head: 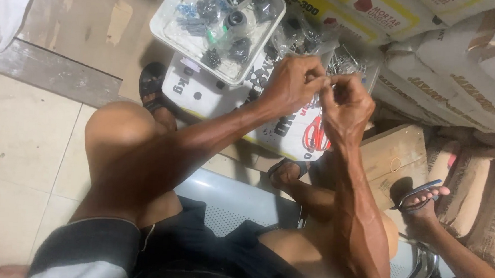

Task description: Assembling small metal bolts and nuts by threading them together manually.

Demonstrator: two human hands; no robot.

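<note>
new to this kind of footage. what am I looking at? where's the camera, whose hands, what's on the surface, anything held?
There is no machine here: a person works with two bare hands. The single picture comes from a camera worn on their head, looking down past their knees and the grey seat they sit on.

The left hand and right hand meet at the fingertips and pinch something small between them; it is too small to identify.

Below the hands lies a white printed sack with red-handled scissors on it. A clear plastic tray of small dark and blue parts rests at the sack's far end. More sacks are stacked to the right.

The foot in a blue sandal at lower right belongs to another person.
</note>
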